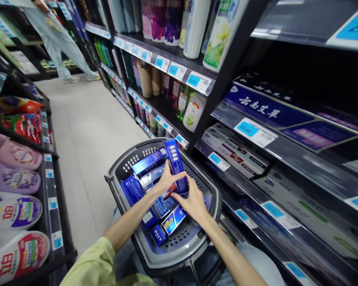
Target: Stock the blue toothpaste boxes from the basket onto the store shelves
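Basket (179, 260) contents: tilted blue box (173, 153) at both hands

Head view. Tilted blue box: rises just beyond the left hand (166, 179), its lower end running down between the two hands. Left hand: thumb extended across the face of the box, fingers along its near left edge; cannot tell whether they grip it. Right hand (194, 198): thumb and forefinger parted in a curve around the lower end of the box, forefinger near the left thumb; cannot tell whether it presses on the box. Red-marked item (169, 191): directly below the left palm, near the right thumb. Long blue box (149, 162): beyond and left of the left hand. Blue-and-yellow box (173, 221): left of the right hand, nearer the person. Small blue box (158, 235): beyond that, farther left and nearer the person.
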The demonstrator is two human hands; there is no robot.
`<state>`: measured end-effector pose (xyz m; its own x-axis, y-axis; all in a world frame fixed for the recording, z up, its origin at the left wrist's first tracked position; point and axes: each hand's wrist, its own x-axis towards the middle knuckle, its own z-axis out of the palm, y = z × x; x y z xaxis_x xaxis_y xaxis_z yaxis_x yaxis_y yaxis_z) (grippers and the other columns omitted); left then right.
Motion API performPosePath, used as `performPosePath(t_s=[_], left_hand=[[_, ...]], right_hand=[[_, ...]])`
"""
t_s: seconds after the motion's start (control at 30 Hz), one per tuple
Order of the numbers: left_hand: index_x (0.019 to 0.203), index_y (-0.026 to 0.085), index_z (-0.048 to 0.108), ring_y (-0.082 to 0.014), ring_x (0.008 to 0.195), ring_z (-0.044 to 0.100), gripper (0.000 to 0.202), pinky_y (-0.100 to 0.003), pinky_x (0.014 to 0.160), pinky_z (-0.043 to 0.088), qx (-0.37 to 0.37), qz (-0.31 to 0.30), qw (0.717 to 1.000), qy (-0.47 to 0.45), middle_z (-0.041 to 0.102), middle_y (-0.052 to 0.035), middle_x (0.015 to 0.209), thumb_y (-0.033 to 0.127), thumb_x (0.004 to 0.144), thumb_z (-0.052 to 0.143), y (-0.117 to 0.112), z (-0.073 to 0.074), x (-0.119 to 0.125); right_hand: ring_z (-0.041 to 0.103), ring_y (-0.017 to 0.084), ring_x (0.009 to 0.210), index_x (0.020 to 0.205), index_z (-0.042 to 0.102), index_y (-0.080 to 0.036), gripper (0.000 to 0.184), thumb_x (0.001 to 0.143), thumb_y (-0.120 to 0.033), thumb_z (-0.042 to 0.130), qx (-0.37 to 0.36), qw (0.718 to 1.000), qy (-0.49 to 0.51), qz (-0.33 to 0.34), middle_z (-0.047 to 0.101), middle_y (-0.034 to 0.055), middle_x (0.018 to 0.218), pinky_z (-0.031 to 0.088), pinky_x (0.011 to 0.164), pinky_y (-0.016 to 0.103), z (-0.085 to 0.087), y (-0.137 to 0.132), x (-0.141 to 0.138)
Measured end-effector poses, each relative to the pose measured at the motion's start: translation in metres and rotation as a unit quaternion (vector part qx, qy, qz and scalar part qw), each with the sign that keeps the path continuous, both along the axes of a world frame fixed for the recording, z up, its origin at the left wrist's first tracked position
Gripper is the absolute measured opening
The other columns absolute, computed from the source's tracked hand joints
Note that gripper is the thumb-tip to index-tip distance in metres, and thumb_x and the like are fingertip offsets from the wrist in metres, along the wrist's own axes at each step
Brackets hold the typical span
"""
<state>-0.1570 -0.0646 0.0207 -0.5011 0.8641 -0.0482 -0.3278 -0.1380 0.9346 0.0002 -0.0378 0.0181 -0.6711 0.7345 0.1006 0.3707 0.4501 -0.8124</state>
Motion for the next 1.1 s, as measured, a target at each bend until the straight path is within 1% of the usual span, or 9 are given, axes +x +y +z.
performPosePath(t_s=[0.1,0.2,0.27,0.53,0.67,0.8,0.9,0.97,1.1], left_hand=[[0.129,0.023,0.052,-0.024,0.106,0.061,0.067,-0.041,0.098,0.047,0.057,-0.078,0.99,-0.108,0.064,-0.0058,0.114,0.031,0.07,0.083,0.002,0.0,0.007],[0.129,0.024,0.055,-0.024,0.113,0.061,0.054,-0.044,0.103,0.045,0.092,-0.104,0.974,-0.178,0.061,-0.0072,0.127,0.028,0.079,0.075,0.003,0.002,-0.002],[0.125,0.024,0.058,-0.0239,0.112,0.061,0.046,-0.048,0.104,0.045,0.1,-0.095,0.971,-0.194,0.063,-0.0065,0.123,0.026,0.081,0.073,0.003,0.002,-0.008],[0.112,0.017,0.065,-0.0302,0.111,0.064,0.043,-0.053,0.106,0.042,0.023,-0.081,0.976,-0.199,0.072,-0.0081,0.103,0.029,0.073,0.079,0.0,0.0,-0.002],[0.112,0.013,0.065,-0.0354,0.12,0.059,0.048,-0.055,0.107,0.042,0.012,-0.087,0.976,-0.197,0.071,-0.0144,0.112,0.041,0.074,0.074,0.0,0.007,-0.005],[0.132,0.018,0.056,-0.037,0.128,0.054,0.066,-0.055,0.102,0.046,0.049,-0.055,0.981,-0.18,0.063,-0.0144,0.131,0.057,0.079,0.064,-0.006,0.018,-0.025],[0.141,0.02,0.05,-0.0416,0.129,0.052,0.082,-0.053,0.09,0.053,0.052,-0.136,0.974,-0.171,0.053,-0.0165,0.143,0.076,0.08,0.049,-0.011,0.025,-0.039],[0.141,0.021,0.05,-0.0425,0.128,0.052,0.081,-0.047,0.079,0.057,0.026,-0.236,0.958,-0.158,0.048,-0.0175,0.148,0.074,0.081,0.053,-0.013,0.026,-0.039],[0.132,0.022,0.06,-0.0319,0.111,0.064,0.061,-0.036,0.076,0.056,-0.074,-0.399,0.913,-0.038,0.063,-0.0151,0.131,0.044,0.078,0.077,-0.012,0.011,-0.012]], right_hand=[[0.07,0.025,0.101,0.133,0.049,-0.024,0.058,0.084,-0.05,0.067,-0.097,0.987,0.076,-0.1,0.069,0.0086,0.116,0.056,0.092,0.041,0.006,0.012,0.002],[0.069,0.02,0.077,0.128,0.051,-0.025,0.057,0.081,-0.053,0.069,-0.212,0.948,0.18,-0.154,0.072,0.0051,0.101,0.057,0.07,0.033,0.014,0.03,0.006],[0.064,0.017,0.069,0.125,0.053,-0.024,0.057,0.08,-0.053,0.071,-0.237,0.928,0.225,-0.18,0.071,0.0029,0.093,0.054,0.064,0.03,0.018,0.041,0.008],[0.062,0.016,0.074,0.122,0.055,-0.023,0.06,0.075,-0.054,0.075,-0.253,0.884,0.312,-0.238,0.063,-0.002,0.08,0.052,0.077,0.032,0.024,0.052,0.011],[0.063,0.016,0.079,0.113,0.06,-0.021,0.055,0.073,-0.055,0.076,-0.251,0.863,0.335,-0.283,0.066,0.0003,0.084,0.052,0.078,0.031,0.023,0.054,0.01],[0.06,0.015,0.079,0.108,0.063,-0.021,0.054,0.07,-0.057,0.076,-0.294,0.807,0.385,-0.337,0.065,0.0005,0.092,0.052,0.071,0.028,0.024,0.062,0.011],[0.058,0.013,0.075,0.104,0.065,-0.02,0.053,0.068,-0.058,0.077,-0.307,0.776,0.406,-0.374,0.064,0.0004,0.092,0.051,0.065,0.025,0.025,0.066,0.013],[0.058,0.012,0.072,0.101,0.066,-0.02,0.051,0.066,-0.055,0.08,-0.284,0.788,0.391,-0.381,0.065,0.0002,0.089,0.05,0.064,0.024,0.025,0.065,0.014],[0.058,0.014,0.064,0.097,0.062,-0.021,0.047,0.067,-0.052,0.082,-0.229,0.882,0.287,-0.294,0.064,-0.0014,0.075,0.049,0.059,0.026,0.018,0.055,0.011]])
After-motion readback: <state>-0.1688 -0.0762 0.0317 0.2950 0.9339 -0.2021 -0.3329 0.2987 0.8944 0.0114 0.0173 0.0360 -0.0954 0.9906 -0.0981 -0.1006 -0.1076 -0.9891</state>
